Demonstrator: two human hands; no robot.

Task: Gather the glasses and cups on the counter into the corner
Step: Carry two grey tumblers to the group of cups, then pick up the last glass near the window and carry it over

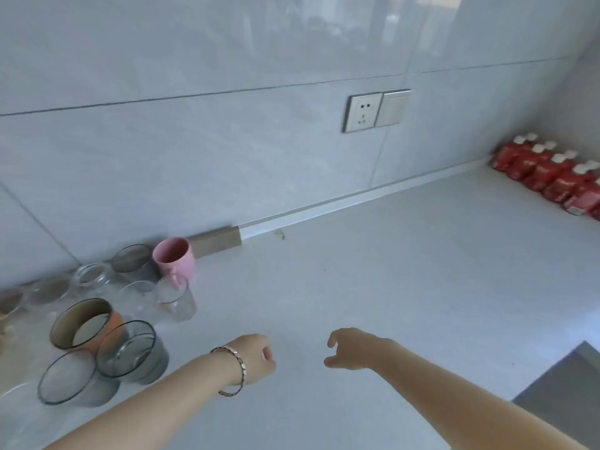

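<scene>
Several glasses and cups stand bunched at the left of the white counter, against the wall. Among them are a pink mug, a clear tumbler in front of it, an orange cup, a smoky grey glass and another grey glass. My left hand, with a bracelet on the wrist, hovers just right of the grey glasses, fingers curled in, holding nothing. My right hand hangs over bare counter, fingers loosely apart and empty.
A row of red pouches with white caps lines the right wall at the far corner. A wall socket and switch sit on the tiled backsplash. The counter's edge drops away at the lower right.
</scene>
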